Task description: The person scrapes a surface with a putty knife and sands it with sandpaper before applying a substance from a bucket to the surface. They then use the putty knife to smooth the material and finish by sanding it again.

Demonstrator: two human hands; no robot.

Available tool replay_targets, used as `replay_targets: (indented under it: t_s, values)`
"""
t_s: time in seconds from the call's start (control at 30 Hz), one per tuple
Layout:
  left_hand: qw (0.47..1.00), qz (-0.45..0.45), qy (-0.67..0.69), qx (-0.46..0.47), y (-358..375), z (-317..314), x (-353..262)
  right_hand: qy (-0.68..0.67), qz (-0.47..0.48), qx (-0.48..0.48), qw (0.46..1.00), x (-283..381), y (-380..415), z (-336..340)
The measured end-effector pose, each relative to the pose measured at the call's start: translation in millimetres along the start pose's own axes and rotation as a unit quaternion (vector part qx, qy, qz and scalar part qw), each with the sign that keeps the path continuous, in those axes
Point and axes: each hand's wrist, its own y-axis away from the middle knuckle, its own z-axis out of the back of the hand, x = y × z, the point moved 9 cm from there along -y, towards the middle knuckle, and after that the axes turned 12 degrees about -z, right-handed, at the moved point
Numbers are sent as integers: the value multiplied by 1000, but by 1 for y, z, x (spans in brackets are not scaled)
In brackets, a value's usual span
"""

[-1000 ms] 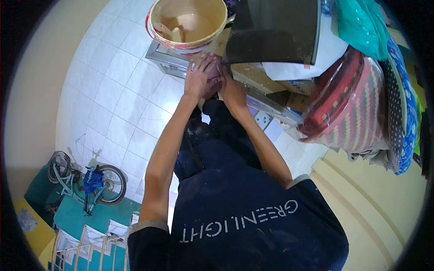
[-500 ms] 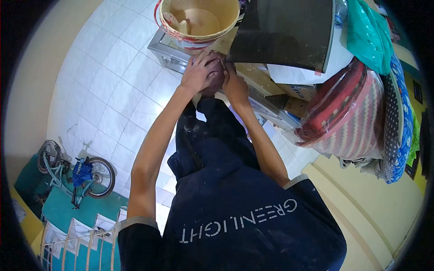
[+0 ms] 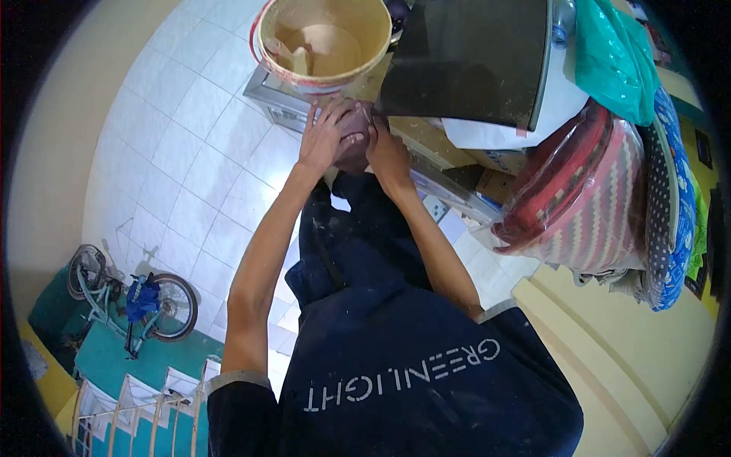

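Between my hands, above my knees, is a dull purple-brown, soft-looking thing [image 3: 355,146]; its exact kind is hard to tell. My left hand [image 3: 324,139] grips its left side, fingers bent over the upper face. On the right edge, my right hand [image 3: 388,154] is closed, with its fingertips partly hidden. Just beyond my fingers stands a bucket [image 3: 381,53] with a red handle, holding a pale beige liquid and a whitish tool [image 3: 300,61] that leans on the inner wall.
A dark panel [image 3: 464,61] lies right of the bucket over a metal-framed cabinet [image 3: 266,95]. Farther right are a teal plastic bag [image 3: 613,61] and wrapped striped cushions [image 3: 586,190]. A bicycle [image 3: 133,305] lies at lower left beside the stair railing [image 3: 114,415].
The view has shifted a little, so the bucket and panel sit slightly farther left. Both hands stay on the purple-brown thing, with the left fingers slightly more spread.
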Motion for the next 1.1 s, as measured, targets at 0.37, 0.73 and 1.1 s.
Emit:
replay_targets:
  t_s: [0.37,0.73,1.1]
  values:
    - [1000,9,-13,-7,1,3,-2,30,17,-48,998,-13,7,-5]
    - [1000,3,-19,-5,-1,-8,5,-41,-14,-5,999,-15,-3,-12]
    - [999,-24,-5,43,4,-8,4,4,-50,-5,999,-10,-6,-8]
